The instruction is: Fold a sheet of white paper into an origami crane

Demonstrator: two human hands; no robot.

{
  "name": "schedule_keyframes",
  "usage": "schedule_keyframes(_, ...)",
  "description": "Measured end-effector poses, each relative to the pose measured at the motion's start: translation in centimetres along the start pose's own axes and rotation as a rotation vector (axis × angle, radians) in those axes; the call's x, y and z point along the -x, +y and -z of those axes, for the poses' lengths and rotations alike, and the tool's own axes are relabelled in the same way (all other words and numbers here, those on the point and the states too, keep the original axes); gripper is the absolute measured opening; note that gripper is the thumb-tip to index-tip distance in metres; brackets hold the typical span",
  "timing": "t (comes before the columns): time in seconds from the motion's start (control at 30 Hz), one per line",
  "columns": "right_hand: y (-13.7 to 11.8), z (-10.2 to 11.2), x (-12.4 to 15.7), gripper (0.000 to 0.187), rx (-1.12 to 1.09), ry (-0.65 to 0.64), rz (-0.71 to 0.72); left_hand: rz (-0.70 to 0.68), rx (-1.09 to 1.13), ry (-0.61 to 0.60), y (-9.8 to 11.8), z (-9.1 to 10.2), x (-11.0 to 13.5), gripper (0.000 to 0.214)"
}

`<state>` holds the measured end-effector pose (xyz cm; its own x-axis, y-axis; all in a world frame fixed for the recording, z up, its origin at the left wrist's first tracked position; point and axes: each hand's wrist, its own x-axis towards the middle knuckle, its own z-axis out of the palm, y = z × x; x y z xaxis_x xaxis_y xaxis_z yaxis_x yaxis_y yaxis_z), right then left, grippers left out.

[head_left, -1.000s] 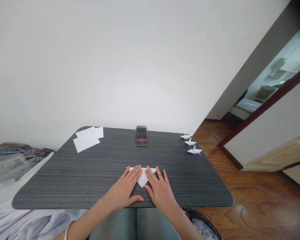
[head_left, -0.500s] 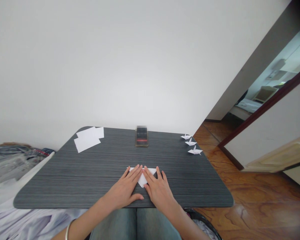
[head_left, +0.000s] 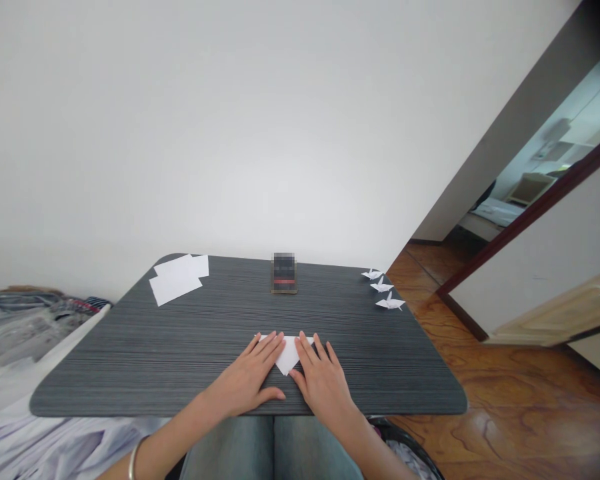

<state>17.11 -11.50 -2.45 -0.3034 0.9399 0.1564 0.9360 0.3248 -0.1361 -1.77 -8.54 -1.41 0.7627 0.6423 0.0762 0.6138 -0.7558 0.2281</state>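
Observation:
A white sheet of paper (head_left: pixel 288 357), folded into a triangle with its point toward me, lies flat near the front of the dark table. My left hand (head_left: pixel 250 377) rests on its left part, fingers stretched out and thumb held apart. On the right part lies my right hand (head_left: pixel 323 380), its fingers spread flat along the top folded edge and its thumb near the lower point. Both hands cover the outer corners in part; the middle shows between them.
The dark wood-grain table (head_left: pixel 205 340) stands against a white wall. Loose white paper sheets (head_left: pixel 177 279) overlap at the back left. A phone (head_left: pixel 284 275) with a blurred screen lies at the back centre. Three folded paper cranes (head_left: pixel 390 303) stand along the right edge.
My right hand has slid a little to the right along the top edge, away from my left hand. More of the paper's middle now shows. My left hand has hardly moved.

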Motion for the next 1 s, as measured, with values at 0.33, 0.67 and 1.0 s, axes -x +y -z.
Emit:
schedule_keyframes(0.33,-0.2,-0.5,-0.3,0.056,0.006,0.020,-0.077,0.079,0.014,0.075,0.6,-0.6,-0.7,0.074)
schedule_keyframes(0.67,-0.2,-0.3,-0.8,0.055,0.001,0.029,-0.126,0.222,-0.019,0.143,2.0,-1.6,-2.0,0.066)
schedule_keyframes(1.0,1.6,-1.5,0.2,0.054,-0.082,0.094,-0.065,0.190,-0.027,0.143,1.6,-1.9,-1.9,0.062)
